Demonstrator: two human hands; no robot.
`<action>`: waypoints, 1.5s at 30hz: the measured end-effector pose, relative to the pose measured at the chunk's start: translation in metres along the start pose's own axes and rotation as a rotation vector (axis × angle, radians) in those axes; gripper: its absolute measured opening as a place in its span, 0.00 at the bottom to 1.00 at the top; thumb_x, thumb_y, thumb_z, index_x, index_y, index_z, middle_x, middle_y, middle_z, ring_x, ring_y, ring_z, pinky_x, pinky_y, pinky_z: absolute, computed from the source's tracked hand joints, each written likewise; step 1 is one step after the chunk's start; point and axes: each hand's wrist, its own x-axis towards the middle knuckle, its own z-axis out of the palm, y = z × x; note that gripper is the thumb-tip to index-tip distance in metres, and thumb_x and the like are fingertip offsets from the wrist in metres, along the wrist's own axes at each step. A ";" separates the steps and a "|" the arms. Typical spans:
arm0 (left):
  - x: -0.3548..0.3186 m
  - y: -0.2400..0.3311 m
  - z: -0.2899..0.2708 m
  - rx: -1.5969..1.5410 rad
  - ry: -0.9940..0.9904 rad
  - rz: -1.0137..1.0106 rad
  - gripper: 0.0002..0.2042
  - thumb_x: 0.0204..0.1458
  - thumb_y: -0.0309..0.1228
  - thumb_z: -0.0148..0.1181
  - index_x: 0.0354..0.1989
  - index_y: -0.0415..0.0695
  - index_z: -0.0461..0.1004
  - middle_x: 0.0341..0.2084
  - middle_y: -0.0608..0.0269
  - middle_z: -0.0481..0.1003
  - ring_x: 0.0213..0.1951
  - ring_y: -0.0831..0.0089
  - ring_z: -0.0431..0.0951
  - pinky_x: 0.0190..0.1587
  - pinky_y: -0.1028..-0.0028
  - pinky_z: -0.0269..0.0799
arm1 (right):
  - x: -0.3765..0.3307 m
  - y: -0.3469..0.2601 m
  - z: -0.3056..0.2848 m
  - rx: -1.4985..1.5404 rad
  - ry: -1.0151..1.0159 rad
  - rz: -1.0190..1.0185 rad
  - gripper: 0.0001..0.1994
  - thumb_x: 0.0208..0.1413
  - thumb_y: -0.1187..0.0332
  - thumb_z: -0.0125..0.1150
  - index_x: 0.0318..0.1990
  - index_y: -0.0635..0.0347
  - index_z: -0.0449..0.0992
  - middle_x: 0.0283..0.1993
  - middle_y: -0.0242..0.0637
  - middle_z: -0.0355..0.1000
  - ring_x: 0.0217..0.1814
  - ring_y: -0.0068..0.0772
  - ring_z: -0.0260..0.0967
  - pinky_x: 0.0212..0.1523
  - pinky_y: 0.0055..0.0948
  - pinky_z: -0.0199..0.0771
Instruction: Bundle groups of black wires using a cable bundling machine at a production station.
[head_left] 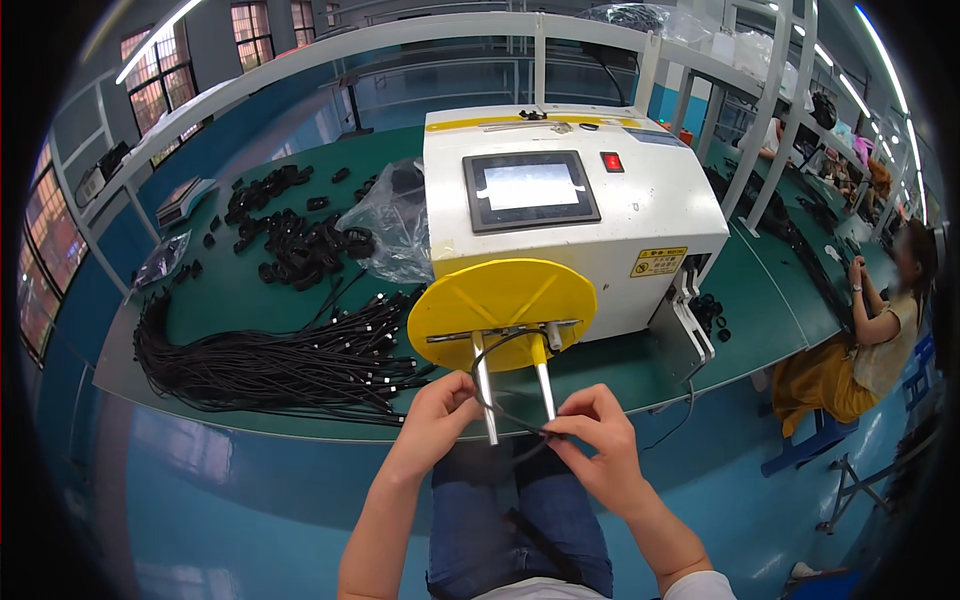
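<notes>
A white winding machine (640, 235) stands in front of me, with a round yellow disc (445, 305) on its near face. Two metal rods (486, 400) stick out from the disc toward me. One thin black cable (508, 415) loops around the rods. My right hand (600, 440) pinches this cable just beside the right rod's end. To the left of the rods, my left hand (440, 420) has thumb and forefinger pressed together on the cable, though the grip itself is partly hidden by the fingers.
A bundle of black cables (270, 355) with light plugs lies left on the green table (330, 422). Behind it are wound black coils (300, 245) and a clear plastic bag (395, 225). At right, a seated person (880, 330) works at the same bench. A white frame (590, 32) spans overhead.
</notes>
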 end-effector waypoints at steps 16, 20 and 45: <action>-0.003 -0.003 -0.018 -0.315 0.049 -0.078 0.05 0.58 0.28 0.48 0.36 0.38 0.66 0.19 0.69 0.67 0.21 0.81 0.69 0.26 0.80 0.67 | -0.074 0.040 0.117 1.544 -0.508 0.824 0.15 0.50 0.83 0.51 0.46 0.65 0.72 0.48 0.40 0.70 0.46 0.30 0.70 0.44 0.27 0.72; 0.004 -0.003 -0.053 -0.100 0.081 -0.024 0.07 0.56 0.28 0.52 0.35 0.37 0.74 0.16 0.72 0.66 0.18 0.86 0.61 0.21 0.84 0.53 | -0.085 0.078 0.111 1.506 -0.310 0.816 0.14 0.51 0.80 0.53 0.47 0.65 0.72 0.51 0.45 0.69 0.49 0.37 0.70 0.50 0.32 0.71; -0.090 0.043 -0.110 0.451 0.059 -0.187 0.08 0.56 0.24 0.49 0.28 0.35 0.72 0.18 0.65 0.72 0.21 0.79 0.73 0.25 0.80 0.69 | -0.086 -0.085 0.319 0.617 -1.005 -0.190 0.08 0.55 0.68 0.49 0.34 0.63 0.73 0.34 0.41 0.73 0.45 0.43 0.69 0.37 0.38 0.70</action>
